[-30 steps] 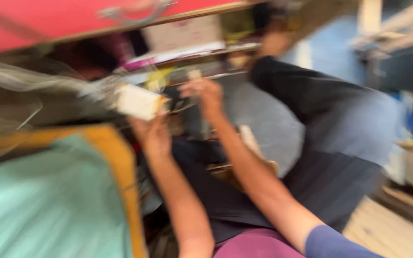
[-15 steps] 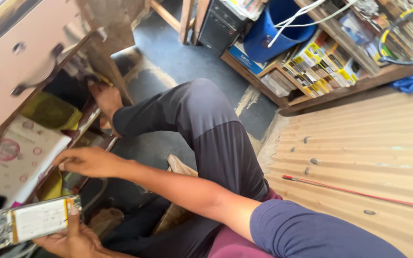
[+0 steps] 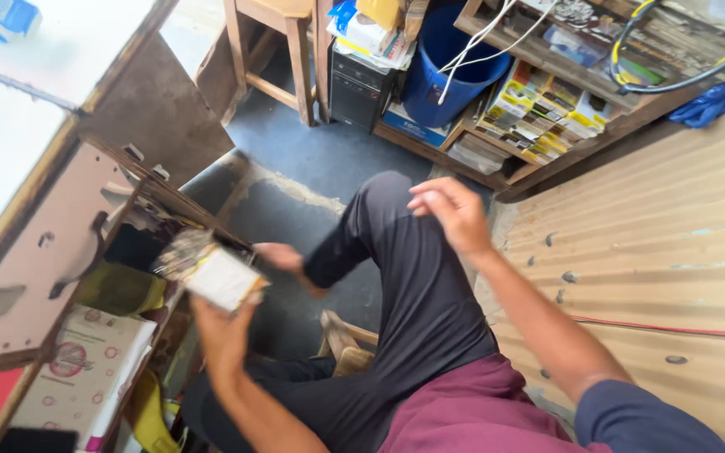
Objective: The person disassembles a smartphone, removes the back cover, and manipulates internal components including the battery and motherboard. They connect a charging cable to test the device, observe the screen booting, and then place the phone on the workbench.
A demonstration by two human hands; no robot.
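**My left hand holds a flat pack, my right hand is free**

My left hand point(image 3: 221, 329) is low in the view, in front of the open cabinet point(image 3: 60, 252). The fingers are closed around a flat white pack point(image 3: 216, 273) from below, and the palm is under it. The pack is tilted, with its white face up and toward me. Its far end looks like crumpled clear wrapping, but it is blurred, so I cannot tell what is inside. The pack is just in front of the cabinet shelf and above my bent knee point(image 3: 388, 210).

My right hand point(image 3: 451, 210) is in the air over the knee, well apart from the pack. The fingers are spread loosely and a little curved, the hand is open and touches nothing. It is blurred at the fingertips.

I sit on the floor in dark trousers. Inside the cabinet, under the pack, there is a white box point(image 3: 86, 369) with red round marks and something yellow point(image 3: 119, 289). Behind my knee stand a blue bucket point(image 3: 446, 75) with white cables in it, a black computer case point(image 3: 361, 84) and a low wooden shelf point(image 3: 547, 117) with small coloured boxes. On my right is a corrugated sheet point(image 3: 648, 252).
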